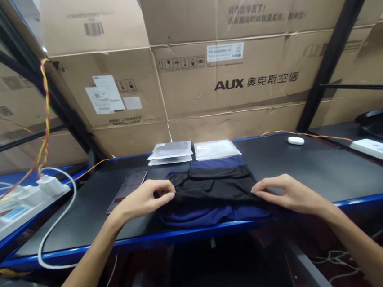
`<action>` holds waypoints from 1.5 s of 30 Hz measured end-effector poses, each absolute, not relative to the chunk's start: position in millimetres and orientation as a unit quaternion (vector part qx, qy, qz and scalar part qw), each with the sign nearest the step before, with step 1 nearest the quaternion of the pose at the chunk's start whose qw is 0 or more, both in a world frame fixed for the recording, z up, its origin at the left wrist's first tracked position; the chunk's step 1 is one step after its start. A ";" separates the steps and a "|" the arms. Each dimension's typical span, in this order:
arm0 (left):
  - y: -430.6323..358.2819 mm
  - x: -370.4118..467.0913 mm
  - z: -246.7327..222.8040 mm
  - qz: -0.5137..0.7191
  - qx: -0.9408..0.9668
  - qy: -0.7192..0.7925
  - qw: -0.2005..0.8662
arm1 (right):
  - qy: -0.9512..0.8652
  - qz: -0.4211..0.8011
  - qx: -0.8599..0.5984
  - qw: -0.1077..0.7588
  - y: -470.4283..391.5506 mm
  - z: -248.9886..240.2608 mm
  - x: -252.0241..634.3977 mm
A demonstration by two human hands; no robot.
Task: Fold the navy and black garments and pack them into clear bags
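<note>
Black-topped workbench (316, 167), blue-edged, backed by cardboard sheets (241, 102) printed "AUX". Listed from near to far:

- Navy cloth (198, 217): bunched at the front edge, overlain by the black cloth, and also seen behind it.
- Black cloth (215, 184): laid over the navy at mid-bench, its sides pinched between thumb and fingertips by the left hand (145, 197) and the right hand (287, 190).
- White cable (41, 248): looped over the front edge, near the left forearm.
- Smartphone (128, 190): laid flat beside the left hand.
- Clear plastic packets (170, 151), (215, 149): set in two groups behind the cloths.
- White rounded case (296, 140): placed farther right.

Risks, as judged: the black layer may be creased or skewed if the sides are pulled unevenly; the navy may be dragged off the edge if it is caught beneath; the phone may be nudged by the left wrist.
</note>
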State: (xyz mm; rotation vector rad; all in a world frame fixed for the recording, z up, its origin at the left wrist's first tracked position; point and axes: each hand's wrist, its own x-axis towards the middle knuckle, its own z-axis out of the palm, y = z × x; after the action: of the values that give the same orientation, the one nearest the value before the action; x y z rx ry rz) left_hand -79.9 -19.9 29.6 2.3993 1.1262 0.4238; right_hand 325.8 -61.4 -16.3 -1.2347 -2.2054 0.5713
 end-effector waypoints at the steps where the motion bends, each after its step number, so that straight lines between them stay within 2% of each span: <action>1: -17.6 -77.7 29.8 0.167 0.862 0.428 0.214 | -0.811 0.207 -0.471 0.278 -57.5 -15.9 325.3; 5: -1.1 -68.1 23.9 0.213 0.837 0.482 0.150 | -0.777 0.166 -0.510 0.330 -36.5 -18.5 321.8; 9: 21.2 -62.2 8.8 0.175 0.824 0.536 0.062 | -0.740 0.118 -0.562 0.351 -14.6 -24.5 316.6; 13: 32.7 -60.4 -4.8 0.119 0.812 0.572 -0.008 | -0.751 0.037 -0.595 0.283 -1.9 -31.4 314.3; 18: 28.6 -63.9 -3.9 0.124 0.805 0.581 -0.013 | -0.735 -0.077 -0.649 0.181 -3.1 -31.1 316.0; 21: 20.8 -70.3 3.6 0.146 0.799 0.583 -0.014 | -0.714 -0.138 -0.652 0.213 -10.0 -26.0 311.3; 24: 10.6 -77.7 11.1 0.154 0.775 0.613 -0.011 | -0.741 -0.173 -0.585 0.281 -18.3 -20.0 294.8; 27: 0.3 -83.4 15.6 0.116 0.738 0.665 0.010 | -0.819 -0.101 -0.476 0.304 -24.8 -13.1 267.5; 32: -9.4 -86.3 14.3 0.056 0.725 0.685 0.047 | -0.918 0.049 -0.347 0.187 -27.2 -6.5 223.2; 37: -9.3 -83.9 13.0 0.093 0.753 0.650 0.047 | -0.929 0.115 -0.336 0.107 -26.0 -10.5 206.8; 45: -6.2 -63.5 22.9 0.205 0.747 0.632 0.033 | -0.907 0.134 -0.378 0.130 -28.7 -8.1 240.1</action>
State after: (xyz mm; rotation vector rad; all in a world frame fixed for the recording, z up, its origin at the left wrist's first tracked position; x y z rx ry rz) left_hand -63.5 -6.2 22.9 2.2979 1.9445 0.6310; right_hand 240.1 -28.7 -8.1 -1.0974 -2.6353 0.3881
